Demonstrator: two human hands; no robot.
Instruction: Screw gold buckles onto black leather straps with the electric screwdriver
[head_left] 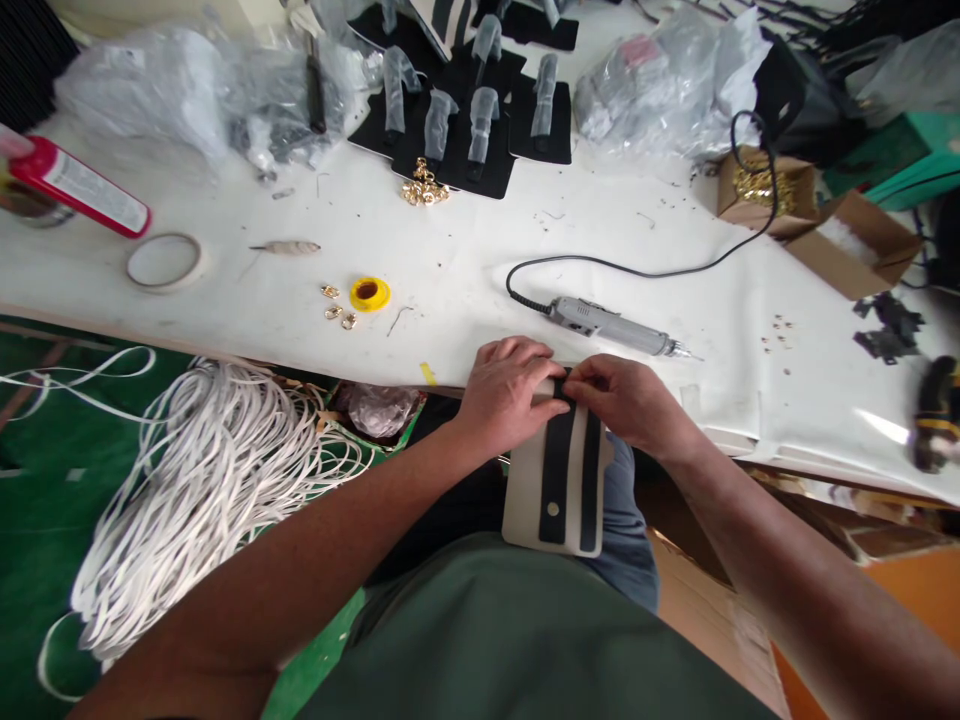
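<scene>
A pale flat panel (525, 490) with two black strips (555, 470) lies over my lap, its far end at the table edge. Near the lower end of the wider strip is a small round metal piece (553, 509). My left hand (514, 395) rests on the panel's far left part, fingers apart, thumb on the black strip. The thumb and fingers of my right hand (619, 398) are pinched together at the far end of the strips; what is between them is too small to make out. Just beyond my hands a grey electric screwdriver (611, 327) lies on the table.
On the white table (465, 240) are a yellow tape roll (370, 294), gold hardware (425, 188), an awl (289, 247), a white tape roll (163, 261), wrapped black pieces (480, 130), plastic bags (652, 90) and cardboard boxes (855, 245). White cord (180, 490) is heaped at the lower left.
</scene>
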